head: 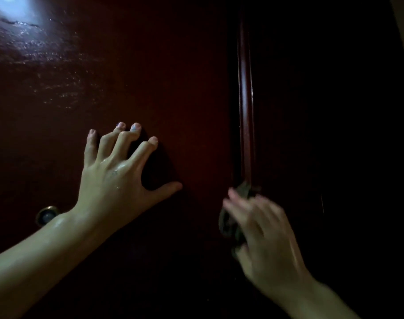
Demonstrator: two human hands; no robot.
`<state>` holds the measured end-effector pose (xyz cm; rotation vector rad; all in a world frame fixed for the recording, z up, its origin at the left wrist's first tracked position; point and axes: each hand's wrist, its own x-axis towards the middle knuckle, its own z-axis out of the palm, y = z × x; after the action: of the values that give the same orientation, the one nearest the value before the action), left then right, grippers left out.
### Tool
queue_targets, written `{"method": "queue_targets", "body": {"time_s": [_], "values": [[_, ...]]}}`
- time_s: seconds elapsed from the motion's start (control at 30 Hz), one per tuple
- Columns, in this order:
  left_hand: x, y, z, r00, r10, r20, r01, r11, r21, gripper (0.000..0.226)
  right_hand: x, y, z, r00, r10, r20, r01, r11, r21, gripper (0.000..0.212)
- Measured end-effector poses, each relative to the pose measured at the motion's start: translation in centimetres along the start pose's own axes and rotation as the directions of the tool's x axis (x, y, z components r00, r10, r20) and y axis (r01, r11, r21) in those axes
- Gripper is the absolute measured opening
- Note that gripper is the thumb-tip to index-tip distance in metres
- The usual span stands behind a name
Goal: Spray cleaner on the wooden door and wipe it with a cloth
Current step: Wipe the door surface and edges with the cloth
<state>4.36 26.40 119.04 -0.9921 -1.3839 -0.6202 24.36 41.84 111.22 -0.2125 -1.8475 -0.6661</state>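
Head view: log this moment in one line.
left hand: spread, pressing dark red wooden door | right hand: blurred, holding dark crumpled cloth by door edge

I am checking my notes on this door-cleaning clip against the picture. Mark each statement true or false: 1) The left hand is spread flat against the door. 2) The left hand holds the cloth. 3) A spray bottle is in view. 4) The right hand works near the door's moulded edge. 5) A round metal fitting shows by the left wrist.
1) True: the left hand presses spread fingers on the wooden door.
2) False: the right hand holds the cloth; the left holds nothing.
3) False: no spray bottle shows.
4) True: it is blurred beside the moulded edge.
5) True: the round metal fitting sits there.
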Motion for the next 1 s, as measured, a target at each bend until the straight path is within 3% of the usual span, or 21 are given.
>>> {"method": "queue_targets", "body": {"time_s": [0.13, 0.43, 0.6, 0.77, 0.87, 0.93, 1.0], "values": [[-0.1, 0.1, 0.1, 1.0, -0.005, 0.005, 0.005, 1.0, 0.008, 0.092, -2.9, -0.4, 0.6, 0.997, -0.081, 0.008, 0.081, 0.996, 0.035, 0.076], [-0.2, 0.0, 0.3, 1.0, -0.005, -0.022, 0.005, 1.0, 0.008, 0.092, 13.9, 4.2, -3.1, 0.993, 0.119, 0.003, -0.118, 0.988, -0.102, 0.089], [-0.6, -0.1, 0.5, 0.999, -0.016, -0.042, 0.016, 1.0, 0.008, 0.092, 7.8, 2.2, -0.9, 0.989, 0.081, -0.125, -0.087, 0.995, -0.045, 0.068], [-3.0, 0.4, 0.6, 0.996, 0.035, -0.077, -0.033, 0.999, 0.017, 0.087, -3.6, -1.4, 1.7, 1.0, -0.004, -0.012, 0.003, 0.998, -0.07, 0.063], [-4.6, 0.4, 0.6, 0.996, 0.066, -0.065, -0.065, 0.998, 0.015, 0.086, -6.0, -1.2, 1.5, 0.995, -0.073, 0.067, 0.077, 0.995, -0.058, 0.062], [-5.0, 0.4, 0.5, 0.996, 0.069, -0.056, -0.069, 0.998, 0.001, 0.085, -4.2, -0.7, 0.9, 0.999, -0.017, 0.043, 0.019, 0.999, -0.049, 0.061], [-5.1, 0.3, 0.4, 0.997, 0.064, -0.043, -0.064, 0.998, -0.003, 0.085, -1.1, -1.3, 0.7, 0.985, 0.16, -0.063, -0.162, 0.987, -0.017, 0.059]]}}
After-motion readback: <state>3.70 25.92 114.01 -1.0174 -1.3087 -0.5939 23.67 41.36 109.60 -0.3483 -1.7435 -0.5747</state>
